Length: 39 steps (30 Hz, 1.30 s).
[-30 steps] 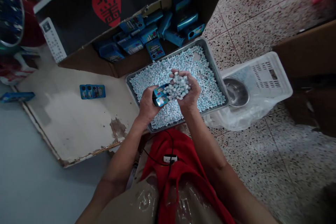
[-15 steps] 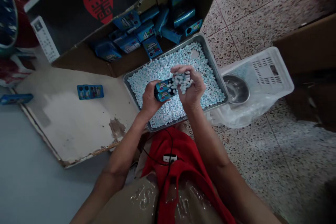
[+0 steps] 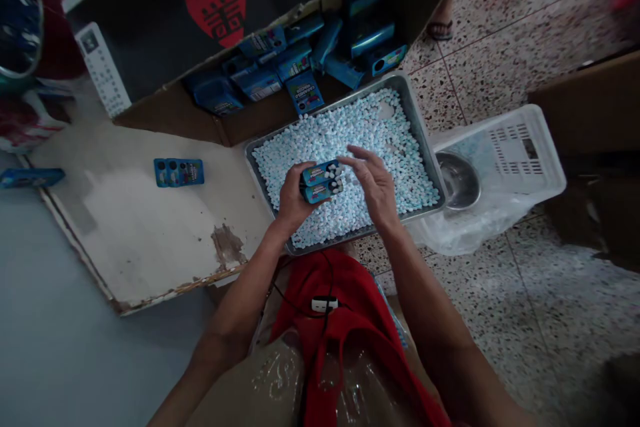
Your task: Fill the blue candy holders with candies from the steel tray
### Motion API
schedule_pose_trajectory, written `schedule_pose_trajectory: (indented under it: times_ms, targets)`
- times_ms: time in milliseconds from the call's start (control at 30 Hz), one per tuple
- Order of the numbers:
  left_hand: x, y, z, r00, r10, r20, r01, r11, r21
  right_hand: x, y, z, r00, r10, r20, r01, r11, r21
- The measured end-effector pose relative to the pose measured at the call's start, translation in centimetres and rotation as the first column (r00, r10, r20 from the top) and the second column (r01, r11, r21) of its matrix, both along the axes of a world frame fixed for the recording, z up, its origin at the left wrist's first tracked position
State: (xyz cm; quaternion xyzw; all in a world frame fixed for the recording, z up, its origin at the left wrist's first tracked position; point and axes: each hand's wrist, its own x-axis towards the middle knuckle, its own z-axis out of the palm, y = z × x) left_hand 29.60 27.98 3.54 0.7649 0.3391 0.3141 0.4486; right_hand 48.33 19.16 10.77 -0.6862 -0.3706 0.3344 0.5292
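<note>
Clasped in the grip of the left hand (image 3: 293, 199) are two small blue tins (image 3: 321, 181), stacked one on the other, thumb on the near side and fingers wrapped behind. Their open ends face right, and a few white candies show at the mouths. The right hand (image 3: 374, 183) is spread flat and loose, palm down, its fingertips just touching the open ends of the tins; it has hold of nothing.

Both hands hover over a metal tray (image 3: 425, 140) that is heaped with small pale blue-white candies (image 3: 350, 130). The tray lies partly on the worn white surface (image 3: 145, 233) and juts out past its edge toward the person's lap, where a red cloth (image 3: 345, 307) lies over clear plastic.

Behind the tray stands an open cardboard box (image 3: 165, 113) holding a jumble of the same blue tins (image 3: 280, 70), some lying flat, some on edge. On the surface to the left lies a strip of three blue tins (image 3: 179, 172), well apart from the tray, and another blue tin (image 3: 31, 177) sits at the far left edge.

To the right of the tray, on the speckled floor (image 3: 525, 320), a white plastic basket (image 3: 520, 147) lined with a clear bag holds a steel bowl (image 3: 457, 180).
</note>
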Motion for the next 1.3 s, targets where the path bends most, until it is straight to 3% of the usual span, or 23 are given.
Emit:
schedule_pose_trajectory:
  times_ms: [67, 133, 233, 333, 400, 467, 533, 633, 733, 800, 867, 933, 1033, 1167, 1300]
  targets:
    - [-1.3, -0.1, 0.5, 0.999, 0.037, 0.006, -0.037, 0.999, -0.028, 1.8, 1.1, -1.4, 0.995, -0.055, 0.080, 0.059, 0.997, -0.045]
    - [-2.5, -0.2, 0.8, 0.996, 0.082, 0.023, -0.080, 0.994, -0.073, 3.4, 4.3, -3.4, 0.990, -0.001, 0.142, 0.005, 0.999, -0.033]
    - [-4.1, -0.2, 1.1, 0.988, 0.150, 0.043, -0.143, 0.979, -0.143, 4.6, 11.6, -6.9, 0.957, 0.249, 0.151, -0.256, 0.966, 0.033]
    - [-5.9, -0.3, 1.1, 0.973, 0.215, 0.084, -0.197, 0.964, -0.178, 4.1, 17.6, -10.0, 0.826, 0.538, 0.165, -0.550, 0.835, 0.031]
    - [-7.0, -0.4, 0.8, 0.962, 0.247, 0.115, -0.222, 0.956, -0.193, 3.4, 19.1, -11.5, 0.690, 0.687, 0.229, -0.704, 0.711, -0.011]
    - [-7.9, -0.4, 0.4, 0.956, 0.266, 0.125, -0.236, 0.949, -0.210, 2.9, 18.5, -12.4, 0.572, 0.764, 0.298, -0.788, 0.613, -0.060]
    - [-8.1, -0.5, 0.0, 0.953, 0.275, 0.125, -0.245, 0.946, -0.214, 2.8, 16.6, -12.7, 0.531, 0.777, 0.338, -0.803, 0.589, -0.095]
    - [-7.3, -0.6, -0.4, 0.953, 0.276, 0.125, -0.248, 0.948, -0.200, 3.3, 13.6, -12.7, 0.579, 0.739, 0.345, -0.749, 0.649, -0.133]
    - [-5.3, -0.7, -0.2, 0.968, 0.226, 0.107, -0.201, 0.958, -0.203, 4.2, 11.3, -12.7, 0.690, 0.658, 0.301, -0.643, 0.749, -0.161]
    - [-3.9, -0.8, 0.1, 0.979, 0.191, 0.078, -0.173, 0.966, -0.191, 4.7, 10.2, -12.6, 0.823, 0.534, 0.192, -0.505, 0.844, -0.179]
    - [-2.7, -0.8, 0.3, 0.984, 0.172, 0.038, -0.163, 0.973, -0.166, 5.1, 9.2, -12.3, 0.938, 0.343, -0.042, -0.344, 0.912, -0.226]
    - [-1.9, -0.9, 0.4, 0.987, 0.160, -0.010, -0.159, 0.978, -0.134, 5.4, 8.2, -11.5, 0.917, 0.177, -0.358, -0.289, 0.913, -0.289]
    - [-1.1, -0.8, 0.4, 0.984, 0.145, -0.106, -0.153, 0.986, -0.070, 5.2, 7.0, -9.4, 0.760, 0.074, -0.645, -0.294, 0.925, -0.241]
    - [-0.2, -0.7, 0.4, 0.964, 0.183, -0.193, -0.183, 0.983, 0.017, 3.5, 6.3, -4.9, 0.722, 0.064, -0.689, -0.080, 0.997, 0.008]
    - [1.0, -1.0, 0.8, 0.975, 0.137, -0.178, -0.133, 0.991, 0.031, 1.4, 6.1, -0.5, 0.790, 0.102, -0.605, 0.050, 0.972, 0.229]
